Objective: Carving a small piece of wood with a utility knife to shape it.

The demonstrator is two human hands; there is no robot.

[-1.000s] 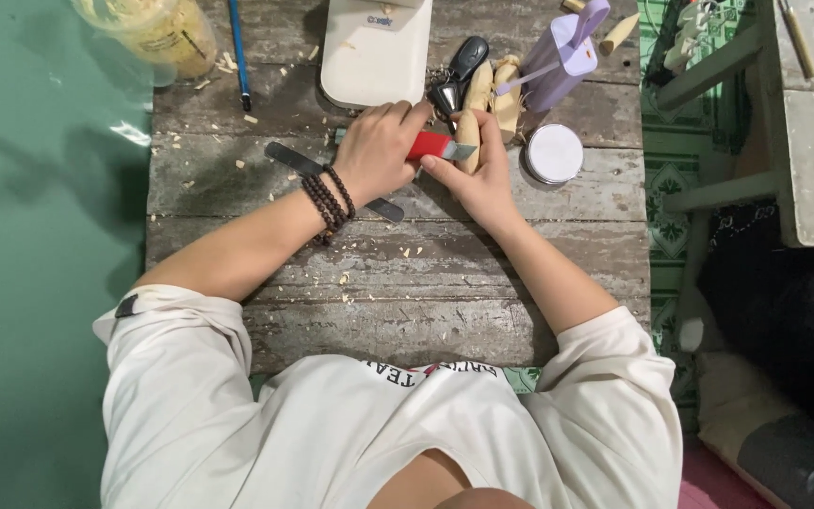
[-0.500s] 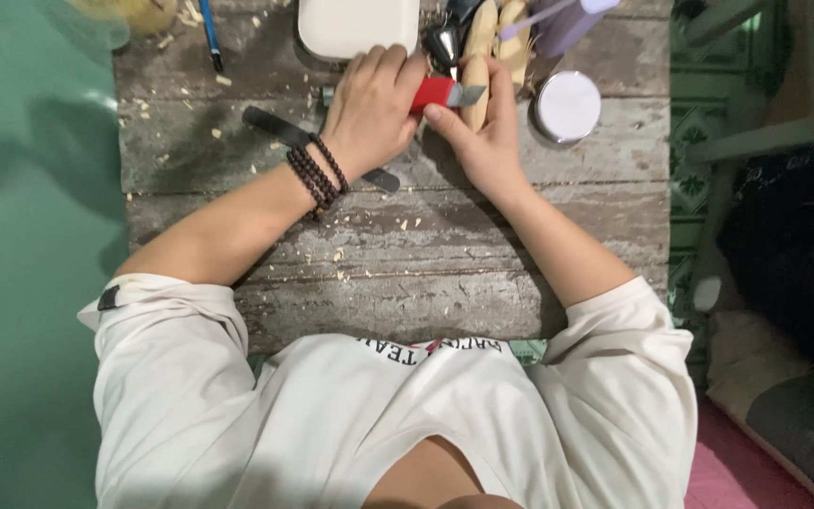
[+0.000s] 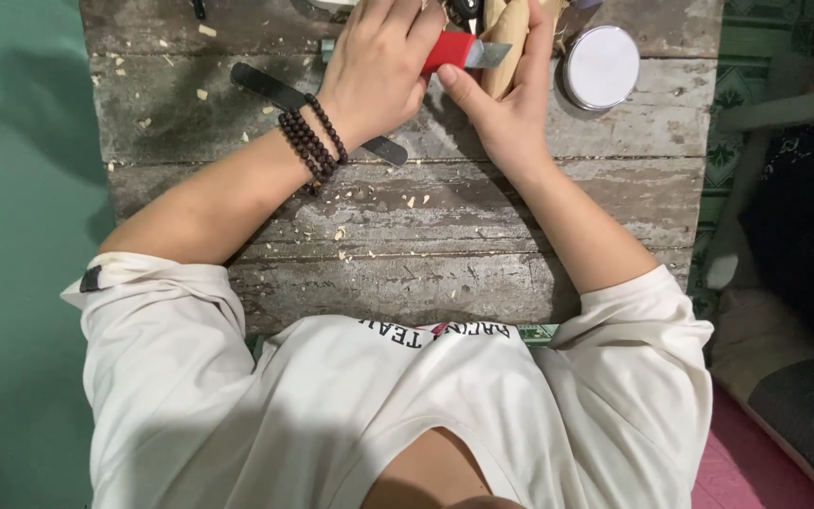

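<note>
A weathered plank desk fills the upper frame, littered with pale wood chips. At top centre the left hand has its grip closed around a red-handled knife, blade pointing right. The right hand wraps its grip around a pale wooden piece. The piece looks light, stiff and smooth, best held along its length, clear of the blade. A round white lid lies just right.

Your knife has a red handle and a grey blade; the wood piece you hold is pale tan; your bracelet is dark brown beads; the table is weathered grey; the lid at far right is white; your shirt is cream.
</note>
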